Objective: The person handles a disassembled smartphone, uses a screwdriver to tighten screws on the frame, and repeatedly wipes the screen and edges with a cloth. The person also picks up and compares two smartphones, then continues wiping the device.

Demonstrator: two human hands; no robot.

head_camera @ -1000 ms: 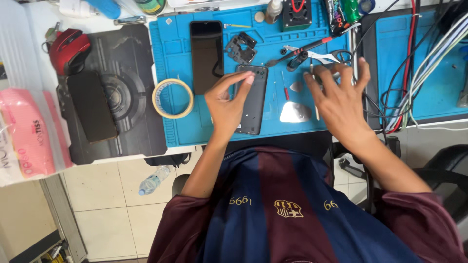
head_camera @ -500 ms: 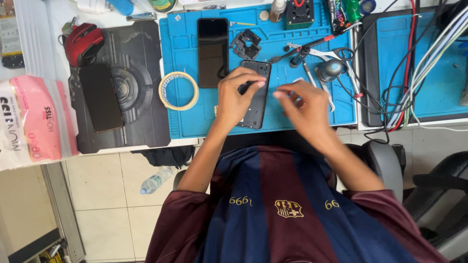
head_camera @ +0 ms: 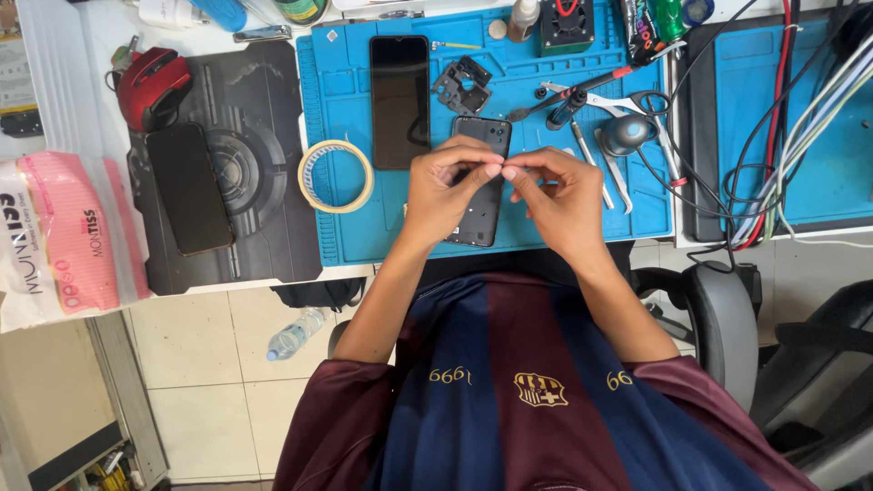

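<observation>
My left hand (head_camera: 444, 195) and my right hand (head_camera: 562, 195) meet fingertip to fingertip just above a dark phone body (head_camera: 480, 186) that lies face-down on the blue work mat (head_camera: 364, 227). Both hands pinch thumb against forefinger at the same spot. Anything between the tips is too small to see. The phone's camera end points away from me; its lower half is hidden by my hands. A second black phone (head_camera: 399, 100) lies screen-up on the mat to the left, and a small black frame part (head_camera: 462, 86) lies beyond.
A roll of tape (head_camera: 336, 175) lies left of my hands. Tweezers, a screwdriver (head_camera: 582, 91) and a round dark tool (head_camera: 626, 135) lie to the right. A third phone (head_camera: 189, 186) and a red mouse (head_camera: 150, 84) are on the dark mat. Cables (head_camera: 782, 173) trail at right.
My right hand has come back from the tools at the right to the phone body. My left hand has lifted off the phone's edge, and both now pinch together.
</observation>
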